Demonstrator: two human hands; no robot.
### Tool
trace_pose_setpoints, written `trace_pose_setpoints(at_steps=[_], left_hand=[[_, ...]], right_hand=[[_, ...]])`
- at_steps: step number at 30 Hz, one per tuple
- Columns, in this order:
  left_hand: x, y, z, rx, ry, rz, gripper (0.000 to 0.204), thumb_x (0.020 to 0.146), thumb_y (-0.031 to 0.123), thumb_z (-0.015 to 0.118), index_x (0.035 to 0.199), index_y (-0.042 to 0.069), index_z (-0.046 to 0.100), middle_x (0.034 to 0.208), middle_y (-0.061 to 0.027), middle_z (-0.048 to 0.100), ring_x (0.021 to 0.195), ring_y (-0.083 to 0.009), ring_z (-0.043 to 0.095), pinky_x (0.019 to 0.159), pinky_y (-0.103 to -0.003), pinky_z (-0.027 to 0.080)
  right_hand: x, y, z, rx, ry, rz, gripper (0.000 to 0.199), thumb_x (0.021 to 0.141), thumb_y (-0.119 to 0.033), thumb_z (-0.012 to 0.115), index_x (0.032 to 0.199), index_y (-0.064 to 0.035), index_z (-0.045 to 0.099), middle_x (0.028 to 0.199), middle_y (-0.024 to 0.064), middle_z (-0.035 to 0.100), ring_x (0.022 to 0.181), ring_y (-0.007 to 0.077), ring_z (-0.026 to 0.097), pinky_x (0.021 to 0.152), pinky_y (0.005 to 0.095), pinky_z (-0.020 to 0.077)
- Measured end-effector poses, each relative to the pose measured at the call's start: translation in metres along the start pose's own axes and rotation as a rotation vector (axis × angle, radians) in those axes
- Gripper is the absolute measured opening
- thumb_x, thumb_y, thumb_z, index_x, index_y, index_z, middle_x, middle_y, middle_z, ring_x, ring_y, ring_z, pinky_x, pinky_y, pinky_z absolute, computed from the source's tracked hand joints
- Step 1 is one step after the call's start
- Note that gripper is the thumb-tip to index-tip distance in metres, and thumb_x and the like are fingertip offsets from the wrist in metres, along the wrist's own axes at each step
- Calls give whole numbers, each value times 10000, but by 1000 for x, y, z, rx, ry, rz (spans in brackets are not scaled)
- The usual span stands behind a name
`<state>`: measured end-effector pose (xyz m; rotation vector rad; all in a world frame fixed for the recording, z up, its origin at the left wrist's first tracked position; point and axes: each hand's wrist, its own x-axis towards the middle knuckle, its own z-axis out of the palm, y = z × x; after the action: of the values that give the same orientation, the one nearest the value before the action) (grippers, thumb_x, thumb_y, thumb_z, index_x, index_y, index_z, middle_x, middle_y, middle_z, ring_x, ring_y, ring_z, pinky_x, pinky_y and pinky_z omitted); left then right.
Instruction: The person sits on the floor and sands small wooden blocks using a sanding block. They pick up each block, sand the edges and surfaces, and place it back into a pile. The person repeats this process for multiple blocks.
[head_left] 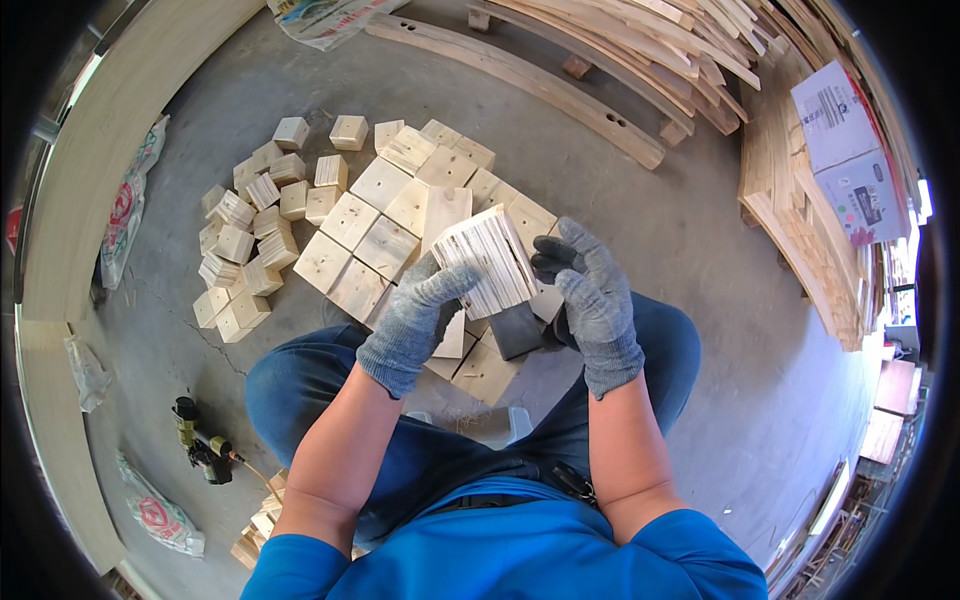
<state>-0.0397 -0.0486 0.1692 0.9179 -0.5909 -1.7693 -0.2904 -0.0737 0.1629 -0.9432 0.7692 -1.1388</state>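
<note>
My left hand (420,318), in a grey knit glove, grips a wooden block (487,262) by its left side, thumb over the near face. Striped plywood-like layers show on that face. Beside the block's right edge is my right hand (595,300), gloved in grey with a darker palm; its fingers are apart, and I see nothing held in them. Below the block lies a cluster of square wooden blocks (385,247) set close together on the floor, many with a small hole on top. A dark grey square piece (516,330) shows between my hands.
Smaller wooden blocks (235,243) lie in a loose heap at the left. A green and black power tool (203,440) with a cord rests on the floor at lower left. Long timber strips (620,50) are stacked at the far right, near a cardboard box (850,150).
</note>
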Motion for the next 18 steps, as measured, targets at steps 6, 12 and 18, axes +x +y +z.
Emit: trace_pose_setpoints(at_steps=[6, 12, 18], left_hand=[[8, 2, 8, 450, 35, 62, 899, 807, 382, 945, 1518, -1, 550, 1381, -165, 679, 1258, -289, 683, 1078, -418, 557], [3, -10, 15, 1465, 204, 402, 1124, 637, 418, 1008, 1516, -32, 472, 1361, -250, 581, 1253, -426, 600, 1091, -502, 524], [8, -18, 13, 1564, 148, 429, 1072, 724, 426, 933, 1534, -76, 442, 1367, -264, 577, 1261, -438, 577, 1100, -525, 487]], right_hand=[[0, -2, -4, -195, 59, 74, 678, 993, -154, 788, 1599, -33, 508, 1458, 182, 650, 1278, 233, 645, 1124, 370, 518], [0, 15, -3, -644, 6, 112, 885, 866, -387, 944, 1550, 1, 539, 1413, 205, 660, 1265, 298, 665, 1099, 389, 539], [12, 17, 29, -1078, 26, 82, 893, 817, -408, 963, 1501, 12, 571, 1378, 261, 655, 1283, 382, 656, 1104, 445, 536]])
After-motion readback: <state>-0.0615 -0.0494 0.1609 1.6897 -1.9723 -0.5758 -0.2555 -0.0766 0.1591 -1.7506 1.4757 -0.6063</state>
